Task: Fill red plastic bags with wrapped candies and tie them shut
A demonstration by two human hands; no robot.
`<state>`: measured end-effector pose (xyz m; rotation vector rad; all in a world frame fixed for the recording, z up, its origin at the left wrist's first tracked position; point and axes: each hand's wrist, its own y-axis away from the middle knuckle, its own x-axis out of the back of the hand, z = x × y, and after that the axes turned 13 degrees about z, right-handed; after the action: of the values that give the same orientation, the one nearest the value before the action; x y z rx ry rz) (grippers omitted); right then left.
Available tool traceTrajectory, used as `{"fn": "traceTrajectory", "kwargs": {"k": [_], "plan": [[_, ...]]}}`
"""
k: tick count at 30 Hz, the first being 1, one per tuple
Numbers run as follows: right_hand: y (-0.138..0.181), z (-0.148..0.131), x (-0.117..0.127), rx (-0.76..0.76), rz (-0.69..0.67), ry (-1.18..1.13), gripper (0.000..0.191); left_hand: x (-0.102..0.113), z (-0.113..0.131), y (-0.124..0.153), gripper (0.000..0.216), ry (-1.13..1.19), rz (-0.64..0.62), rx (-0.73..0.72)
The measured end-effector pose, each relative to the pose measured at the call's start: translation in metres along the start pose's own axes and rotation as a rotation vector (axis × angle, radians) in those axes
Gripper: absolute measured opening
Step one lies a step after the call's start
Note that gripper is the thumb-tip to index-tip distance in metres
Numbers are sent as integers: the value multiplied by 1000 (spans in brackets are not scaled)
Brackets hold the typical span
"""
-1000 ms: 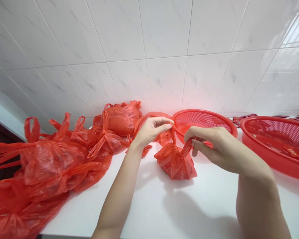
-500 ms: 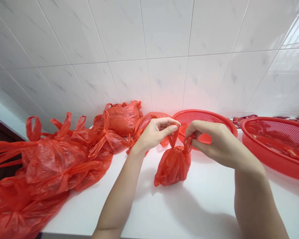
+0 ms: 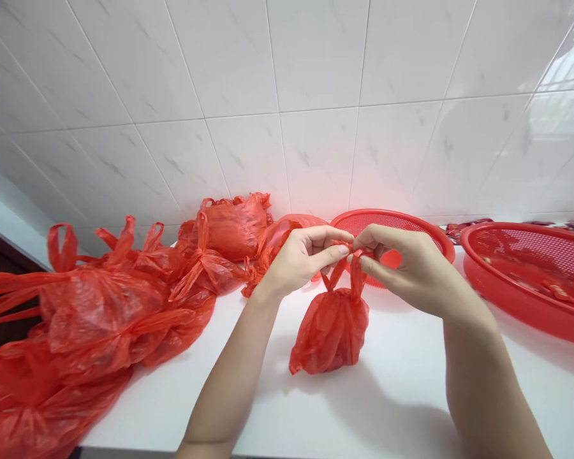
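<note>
A small filled red plastic bag (image 3: 332, 331) hangs below my hands, in front of me over the white table (image 3: 397, 376). My left hand (image 3: 310, 255) pinches one of its handles between thumb and fingers. The other handle is pinched by my right hand (image 3: 397, 261), its fingertips meeting those of the left. Both handles come together at the fingertips, where the exact crossing of the plastic is partly hidden. The bag's body is bunched at the neck and its contents cannot be made out.
Tied red bags (image 3: 105, 312) are heaped along the left side, with a fuller bag (image 3: 234, 226) against the tiled wall (image 3: 316, 146). Behind my right hand stands a red mesh basket (image 3: 440, 239). A larger red basket (image 3: 511, 299) at right holds a few small packets (image 3: 559, 291).
My hands have come together, the right one moving left, so the two handles now meet at my fingertips. The bag's body sits slightly lower in the picture.
</note>
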<state>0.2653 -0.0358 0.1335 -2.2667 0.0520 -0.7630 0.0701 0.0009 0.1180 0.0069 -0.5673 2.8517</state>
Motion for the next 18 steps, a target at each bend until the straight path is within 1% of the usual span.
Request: {"fn": "traceTrajectory", "kwargs": {"k": [10, 15, 18], "plan": [[0, 0, -1, -16, 20, -48, 6, 3, 2, -1, 22, 95, -29, -1], [1, -1, -1, -21, 36, -23, 7, 4, -1, 0, 32, 121, -40, -7], [0, -1, -4, -46, 77, -8, 5, 3, -2, 2, 38, 119, -63, -21]]}}
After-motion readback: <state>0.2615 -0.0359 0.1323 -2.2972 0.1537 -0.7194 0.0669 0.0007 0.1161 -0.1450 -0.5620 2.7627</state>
